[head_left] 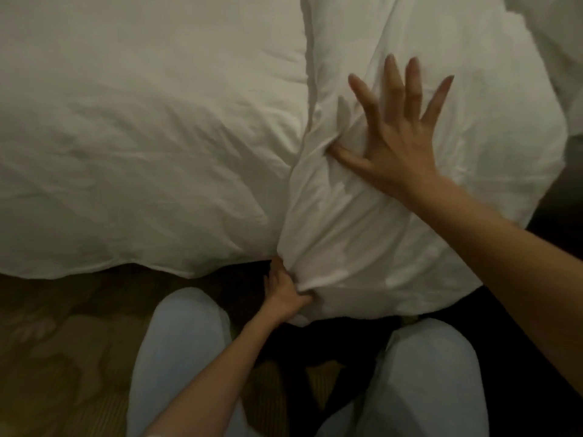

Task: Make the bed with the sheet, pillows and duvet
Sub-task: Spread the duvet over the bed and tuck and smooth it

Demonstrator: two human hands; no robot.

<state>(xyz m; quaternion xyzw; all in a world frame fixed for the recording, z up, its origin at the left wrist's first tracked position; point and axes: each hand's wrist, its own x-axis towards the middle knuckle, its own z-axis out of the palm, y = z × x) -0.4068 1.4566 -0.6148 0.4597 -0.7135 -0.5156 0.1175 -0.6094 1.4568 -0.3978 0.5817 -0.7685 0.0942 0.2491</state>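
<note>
A white duvet point(132, 146) covers the bed across the left and upper part of the head view, its edge hanging over the near side. A white pillow point(410, 231) lies at the right, beside the duvet's edge. My left hand point(285, 293) grips the pillow's lower left corner, fingers curled into the bunched fabric. My right hand point(394, 137) lies flat on top of the pillow with fingers spread, pressing it down. A second white piece of bedding point(555, 42) shows at the upper right corner.
My knees in light trousers point(183, 348) are close to the bed's near side. Patterned brown carpet point(53, 342) lies at the lower left. A dark bed base point(331, 348) shows under the pillow between my legs.
</note>
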